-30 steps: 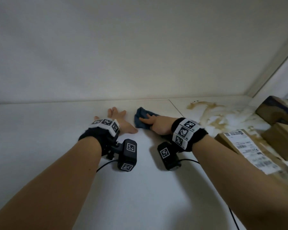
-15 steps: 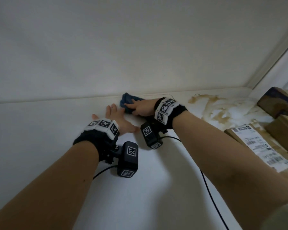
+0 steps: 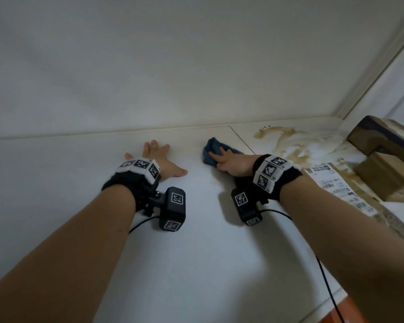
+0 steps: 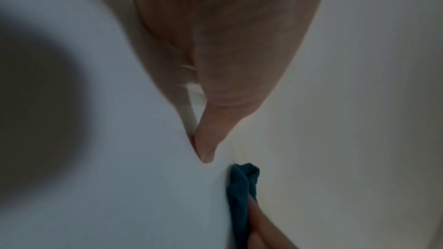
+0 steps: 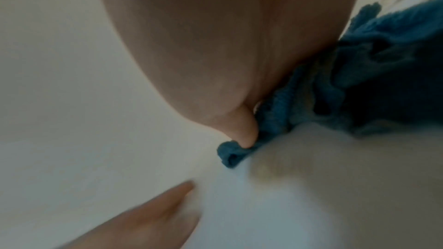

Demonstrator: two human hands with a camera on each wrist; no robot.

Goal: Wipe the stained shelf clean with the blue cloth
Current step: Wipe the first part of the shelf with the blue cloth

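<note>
My left hand point(image 3: 166, 159) lies flat and open on the white shelf point(image 3: 196, 252), fingers spread. Its thumb point(image 4: 203, 139) rests on the surface in the left wrist view. To its right, my right hand point(image 3: 222, 157) presses the bunched blue cloth point(image 3: 211, 148) onto the shelf with fairly straight fingers. The right thumb point(image 5: 244, 132) pushes into the cloth's edge point(image 5: 371, 54). A brown stain point(image 3: 287, 145) spreads over the shelf just right of the cloth, beyond a thin seam. The cloth point(image 4: 242, 186) sits a short way from my left thumb.
Cardboard boxes point(image 3: 383, 178) stand at the right on the stained part, one with a white shipping label point(image 3: 336, 185). The back wall meets the shelf just past the hands. Black cables trail from the wrist cameras. An orange edge shows at the bottom right.
My right hand swept the cloth left and back towards my left hand, then returned it to the right, near the stain. The left hand stayed flat in place.
</note>
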